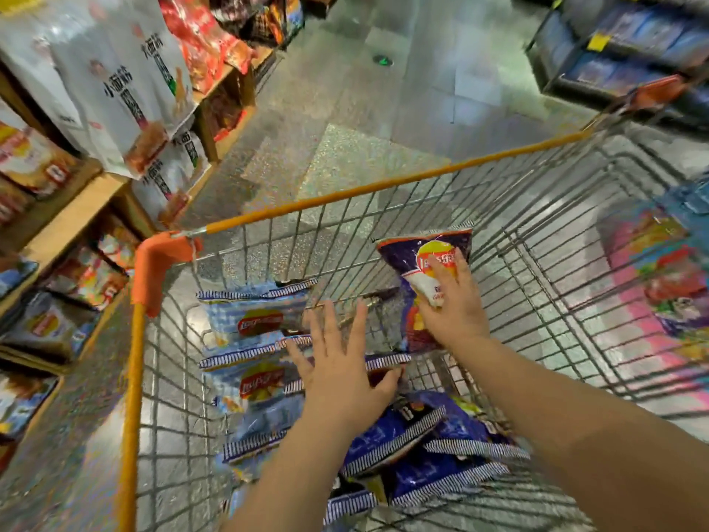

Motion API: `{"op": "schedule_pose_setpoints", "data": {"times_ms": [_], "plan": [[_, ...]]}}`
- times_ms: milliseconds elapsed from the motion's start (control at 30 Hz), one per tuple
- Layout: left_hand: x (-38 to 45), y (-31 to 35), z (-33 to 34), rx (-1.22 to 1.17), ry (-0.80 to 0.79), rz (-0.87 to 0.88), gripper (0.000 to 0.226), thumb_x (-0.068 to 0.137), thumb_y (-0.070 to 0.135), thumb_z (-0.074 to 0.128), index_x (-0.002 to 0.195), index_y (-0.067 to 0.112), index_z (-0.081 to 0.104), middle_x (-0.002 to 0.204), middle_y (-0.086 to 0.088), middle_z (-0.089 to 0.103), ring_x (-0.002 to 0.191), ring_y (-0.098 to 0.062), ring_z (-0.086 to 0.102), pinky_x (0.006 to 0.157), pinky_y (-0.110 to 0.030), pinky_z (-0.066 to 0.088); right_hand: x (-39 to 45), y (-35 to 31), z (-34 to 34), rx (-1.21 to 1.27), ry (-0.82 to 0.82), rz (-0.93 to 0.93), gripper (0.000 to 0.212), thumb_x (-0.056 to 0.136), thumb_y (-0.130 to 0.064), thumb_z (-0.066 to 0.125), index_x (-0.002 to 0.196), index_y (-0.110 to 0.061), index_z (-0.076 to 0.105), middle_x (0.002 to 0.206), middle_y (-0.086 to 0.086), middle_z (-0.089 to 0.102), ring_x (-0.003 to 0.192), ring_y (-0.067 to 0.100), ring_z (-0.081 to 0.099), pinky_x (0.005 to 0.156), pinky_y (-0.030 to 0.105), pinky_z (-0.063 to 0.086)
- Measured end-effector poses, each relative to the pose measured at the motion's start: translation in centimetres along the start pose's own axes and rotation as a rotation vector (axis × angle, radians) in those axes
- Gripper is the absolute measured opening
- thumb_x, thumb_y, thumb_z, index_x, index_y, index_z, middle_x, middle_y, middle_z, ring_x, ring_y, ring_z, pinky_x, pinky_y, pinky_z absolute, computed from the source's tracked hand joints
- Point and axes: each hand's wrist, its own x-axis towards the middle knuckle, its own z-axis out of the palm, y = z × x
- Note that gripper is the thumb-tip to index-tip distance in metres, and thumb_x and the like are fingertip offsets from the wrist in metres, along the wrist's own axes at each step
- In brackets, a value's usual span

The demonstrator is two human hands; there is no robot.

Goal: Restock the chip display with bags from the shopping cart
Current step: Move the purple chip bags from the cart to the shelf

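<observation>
A wire shopping cart (345, 197) with orange rims fills the middle of the view. Light blue chip bags (253, 316) lie stacked at its left side, and dark blue bags (433, 455) lie piled near me. My right hand (452, 305) grips a purple chip bag (418, 255) that stands upright against the cart's far wall. My left hand (341, 362) hovers over the bags with fingers spread and straight, holding nothing. The chip display (50, 328) with bags on wooden shelves stands to the left of the cart.
White snack bags (126, 94) hang above the left shelves, with red bags behind them. Dark shelving (633, 40) stands at the far right across a tiled aisle. A pink and blue display (663, 278) shows through the cart's right wall.
</observation>
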Motion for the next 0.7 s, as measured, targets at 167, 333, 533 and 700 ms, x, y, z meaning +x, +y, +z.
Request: {"op": "schedule_pose_setpoints", "data": {"times_ms": [167,333,533,700], "plan": [[-0.4,3.0,-3.4,-0.130,-0.010,0.117,0.108,0.083,0.069,0.053,0.145,0.035,-0.029,0.156,-0.004,-0.032,0.146,-0.025,-0.025,0.115,-0.053,-0.011,-2.5,-4.0,-6.1,0.163,0.125,-0.063,0.065,0.089,-0.025,0.065,0.147,-0.027,0.035,0.161,0.000,0.008,0.146,0.021,0.015,0.115,0.038,0.025],[-1.2,4.3,-9.7,-0.351,0.071,0.291,0.133,0.059,0.070,0.075,0.134,0.048,-0.032,0.162,-0.005,-0.014,0.150,-0.024,0.000,0.117,-0.046,0.020,-4.1,-9.7,-11.8,0.343,0.205,-0.136,0.062,0.088,-0.028,0.066,0.144,-0.029,0.039,0.160,-0.001,0.013,0.146,0.016,0.017,0.116,0.033,0.025],[-4.2,3.7,-15.9,-0.543,0.170,0.404,0.136,0.058,0.051,0.087,0.133,0.065,-0.025,0.162,0.000,0.010,0.147,-0.017,0.022,0.111,-0.047,0.036,-5.9,-16.4,-16.4,0.441,0.252,-0.213,0.061,0.087,-0.022,0.068,0.143,-0.025,0.042,0.159,0.006,0.016,0.146,0.018,0.015,0.109,0.007,0.012],[-8.3,3.1,-21.2,-0.799,0.236,0.384,0.103,0.076,0.007,0.081,0.143,0.043,0.011,0.137,0.008,0.047,0.119,0.007,0.050,0.102,-0.021,0.044,-6.9,-21.2,-18.9,0.531,0.172,-0.370,0.060,0.090,-0.030,0.063,0.145,-0.025,0.037,0.159,0.007,0.014,0.144,0.012,0.016,0.115,0.020,0.020]]}}
